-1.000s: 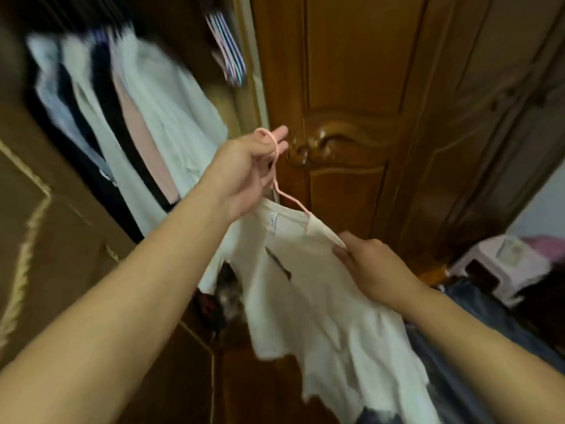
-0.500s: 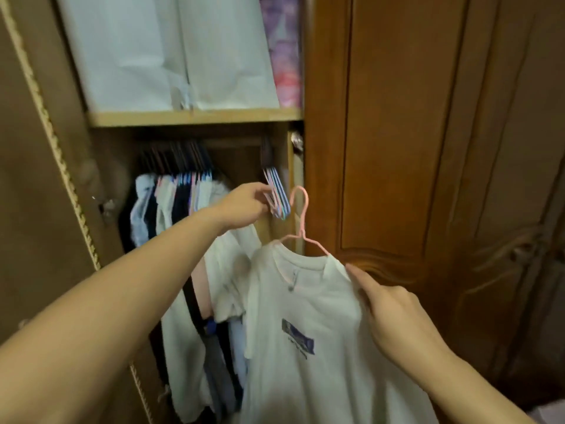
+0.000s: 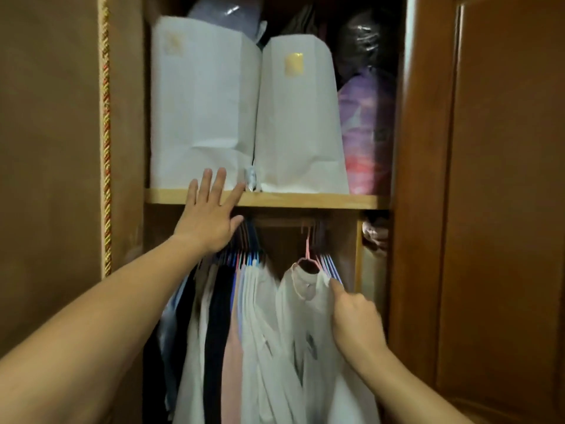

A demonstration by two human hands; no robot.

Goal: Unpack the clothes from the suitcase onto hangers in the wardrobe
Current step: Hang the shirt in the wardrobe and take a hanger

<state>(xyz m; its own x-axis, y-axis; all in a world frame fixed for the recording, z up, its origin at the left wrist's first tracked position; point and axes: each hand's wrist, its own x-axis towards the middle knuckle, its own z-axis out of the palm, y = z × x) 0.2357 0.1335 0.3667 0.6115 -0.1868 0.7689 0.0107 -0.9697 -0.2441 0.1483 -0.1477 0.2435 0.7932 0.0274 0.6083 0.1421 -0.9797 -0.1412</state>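
right hand pinches the white shirt just under its pink hanger; left hand spread flat, holding hung clothes aside.

Both forearms were bare to the frame's edge — no sleeves, no watch. The left hand and right hand wore no rings or gloves.

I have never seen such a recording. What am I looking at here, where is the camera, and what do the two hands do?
There is no machine: a person wears one camera on the head, looking into an open wardrobe. The left hand, fingers spread, reaches toward the hanging clothes under the wooden shelf. The right hand grips the shoulder of a white T-shirt on a pink hanger whose hook reaches up toward the rail. Two white paper bags stand on the shelf.
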